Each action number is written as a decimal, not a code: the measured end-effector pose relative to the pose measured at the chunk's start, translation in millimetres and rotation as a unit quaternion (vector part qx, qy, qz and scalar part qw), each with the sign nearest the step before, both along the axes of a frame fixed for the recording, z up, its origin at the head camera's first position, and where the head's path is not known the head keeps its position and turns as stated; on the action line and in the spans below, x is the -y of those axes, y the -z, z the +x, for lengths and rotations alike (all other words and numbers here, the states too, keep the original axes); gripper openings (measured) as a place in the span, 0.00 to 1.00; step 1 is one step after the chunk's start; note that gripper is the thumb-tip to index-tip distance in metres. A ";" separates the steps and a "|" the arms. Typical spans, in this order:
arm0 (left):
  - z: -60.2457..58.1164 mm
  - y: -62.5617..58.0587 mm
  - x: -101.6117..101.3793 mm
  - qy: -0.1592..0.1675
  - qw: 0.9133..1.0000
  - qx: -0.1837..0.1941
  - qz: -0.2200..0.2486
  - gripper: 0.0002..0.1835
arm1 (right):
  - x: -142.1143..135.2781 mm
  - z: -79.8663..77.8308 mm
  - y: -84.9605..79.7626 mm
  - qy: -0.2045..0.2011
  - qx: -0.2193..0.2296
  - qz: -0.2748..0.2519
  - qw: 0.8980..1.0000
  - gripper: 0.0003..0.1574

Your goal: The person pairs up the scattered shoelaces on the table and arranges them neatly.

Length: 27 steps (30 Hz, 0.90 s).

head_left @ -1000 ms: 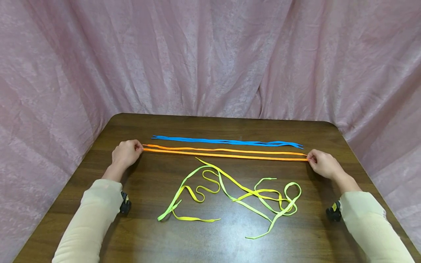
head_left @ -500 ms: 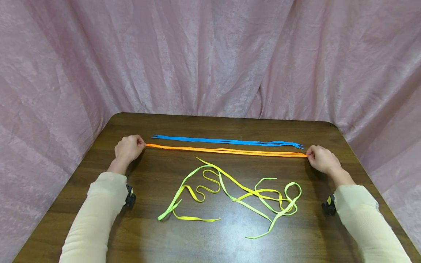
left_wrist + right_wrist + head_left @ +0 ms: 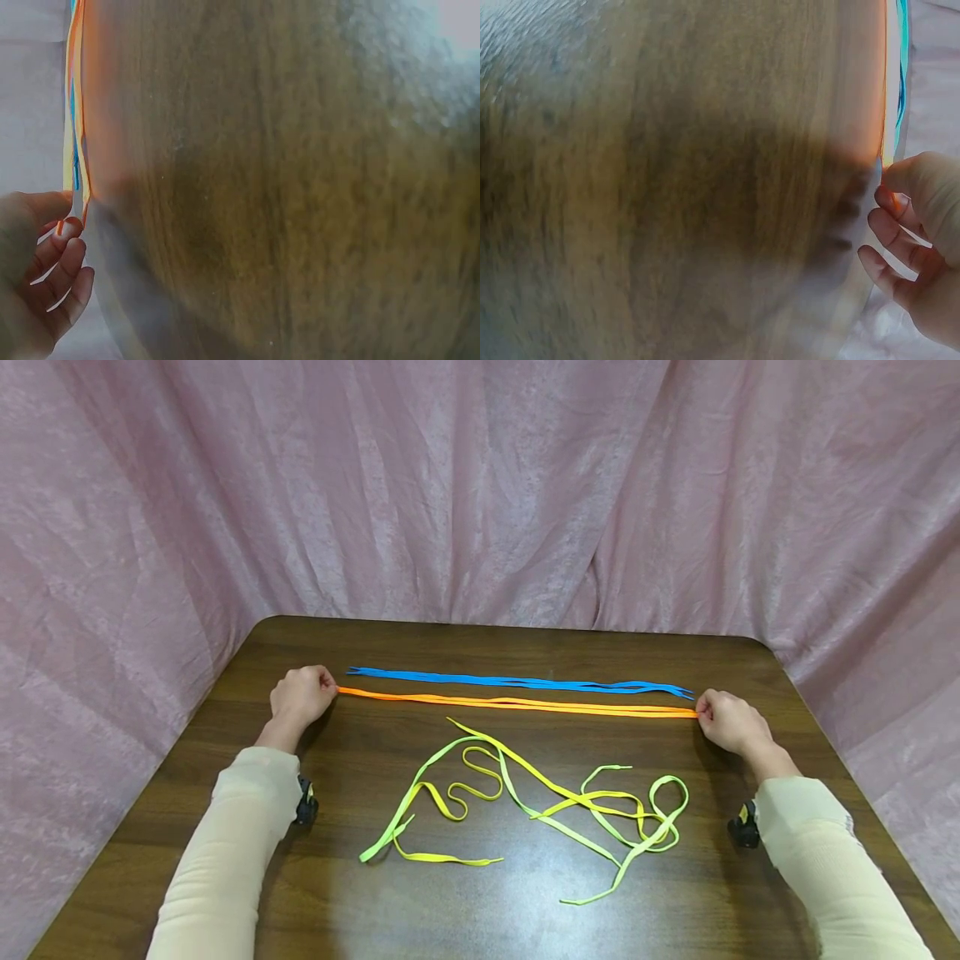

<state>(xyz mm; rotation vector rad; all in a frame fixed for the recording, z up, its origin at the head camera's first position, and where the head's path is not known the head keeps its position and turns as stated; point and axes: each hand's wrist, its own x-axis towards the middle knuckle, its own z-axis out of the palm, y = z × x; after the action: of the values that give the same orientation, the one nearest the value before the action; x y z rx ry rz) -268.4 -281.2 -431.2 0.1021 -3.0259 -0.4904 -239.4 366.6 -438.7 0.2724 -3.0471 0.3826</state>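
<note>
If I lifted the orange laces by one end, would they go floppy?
Probably: the orange laces run straight between the left hand and right hand, but similar-looking yellow lacing nearby lies in curves. They look thin, so likely light. They look flat, so probably wouldn't roll.

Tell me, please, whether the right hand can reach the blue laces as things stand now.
Probably yes: the right hand is close to one end of the blue laces, and nothing seems between them. However, its fingers pinch the orange laces, so it would likely need to release those first.
</note>
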 end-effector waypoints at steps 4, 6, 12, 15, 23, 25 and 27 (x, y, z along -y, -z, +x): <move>-0.5 0.3 -0.4 0.000 1.000 0.001 -0.002 0.05 | 0.6 -0.9 1.1 0.003 -0.002 0.002 1.000 0.04; -0.4 0.1 -1.1 0.002 1.000 0.004 -0.007 0.06 | 1.2 -0.7 1.3 0.006 -0.002 0.002 1.000 0.03; 0.2 2.0 -2.6 0.006 1.000 0.019 -0.015 0.06 | 2.4 1.5 2.9 0.008 -0.013 0.003 1.000 0.02; -0.2 4.7 -2.2 0.002 1.000 0.021 -0.016 0.07 | 2.5 2.2 3.9 0.009 -0.020 0.004 1.000 0.02; -1.8 8.2 -2.9 0.004 1.000 0.013 -0.007 0.05 | 3.6 2.8 5.6 0.013 -0.028 -0.003 1.000 0.06; -1.7 8.8 -3.1 0.002 1.000 0.005 -0.008 0.05 | 3.8 3.1 5.8 0.014 -0.029 -0.005 0.999 0.07; -1.3 9.3 -3.0 0.000 1.000 -0.001 -0.009 0.05 | 4.1 3.9 5.7 0.015 -0.031 -0.007 0.999 0.08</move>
<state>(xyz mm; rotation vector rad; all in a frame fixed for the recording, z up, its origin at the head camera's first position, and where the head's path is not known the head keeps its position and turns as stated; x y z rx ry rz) -269.8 -278.2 -440.5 0.0992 -3.0275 -0.4618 -235.5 362.5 -444.4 0.2315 -2.9824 0.3870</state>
